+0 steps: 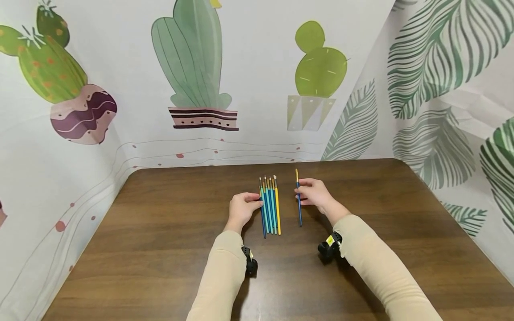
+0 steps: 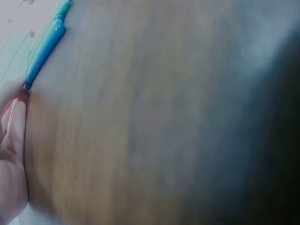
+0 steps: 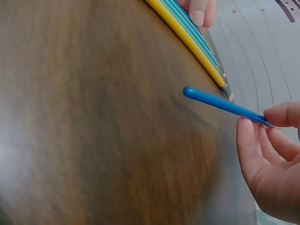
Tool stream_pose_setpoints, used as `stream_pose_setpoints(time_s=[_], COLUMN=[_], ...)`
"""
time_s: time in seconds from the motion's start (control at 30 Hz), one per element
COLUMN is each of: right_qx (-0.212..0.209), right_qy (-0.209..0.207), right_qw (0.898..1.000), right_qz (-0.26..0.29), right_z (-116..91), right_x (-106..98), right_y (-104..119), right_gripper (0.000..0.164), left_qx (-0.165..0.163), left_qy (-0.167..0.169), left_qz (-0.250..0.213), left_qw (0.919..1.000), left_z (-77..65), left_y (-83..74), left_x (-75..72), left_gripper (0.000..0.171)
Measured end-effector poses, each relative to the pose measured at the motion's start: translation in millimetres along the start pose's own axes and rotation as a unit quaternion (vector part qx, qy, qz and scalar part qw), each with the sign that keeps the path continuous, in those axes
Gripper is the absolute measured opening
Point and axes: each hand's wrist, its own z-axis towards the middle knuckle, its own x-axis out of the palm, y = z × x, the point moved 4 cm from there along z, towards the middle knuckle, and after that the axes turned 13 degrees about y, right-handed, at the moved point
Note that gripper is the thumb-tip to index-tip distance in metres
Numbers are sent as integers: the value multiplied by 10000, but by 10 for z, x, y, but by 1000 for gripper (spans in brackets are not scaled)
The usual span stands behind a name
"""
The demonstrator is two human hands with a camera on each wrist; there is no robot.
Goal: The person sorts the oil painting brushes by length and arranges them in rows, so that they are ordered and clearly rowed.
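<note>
The right hand (image 1: 315, 194) pinches a blue brush (image 1: 299, 205) to the right of the brush row (image 1: 269, 214), apart and nearly parallel, handle end near. The left hand (image 1: 242, 207) touches the row's left side; whether it grips, I cannot tell.

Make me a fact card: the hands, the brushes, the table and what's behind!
Paintbrush row: thin blue and teal handles side by side, yellow-handled paintbrush at right end
Left hand: pinches the row's leftmost slim blue paintbrush
Right hand: holds a slim gold-necked blue paintbrush, apart from the row
Brown wood-grained table: under the row
White printed backdrop: green cacti and leaves
</note>
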Motion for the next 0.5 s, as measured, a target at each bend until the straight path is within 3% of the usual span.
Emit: stream_pose_setpoints(time_s=[0.5], right_qx=[-85], right_qy=[-231], right_qw=[9992], right_qz=[305], right_z=[84], right_x=[-232], right_y=[-47], right_gripper=[47], left_qx=[9], left_qy=[47], left_qz=[-21], left_qw=[10000], left_z=[-1], left_y=[6], left_x=[-7], left_gripper=[24])
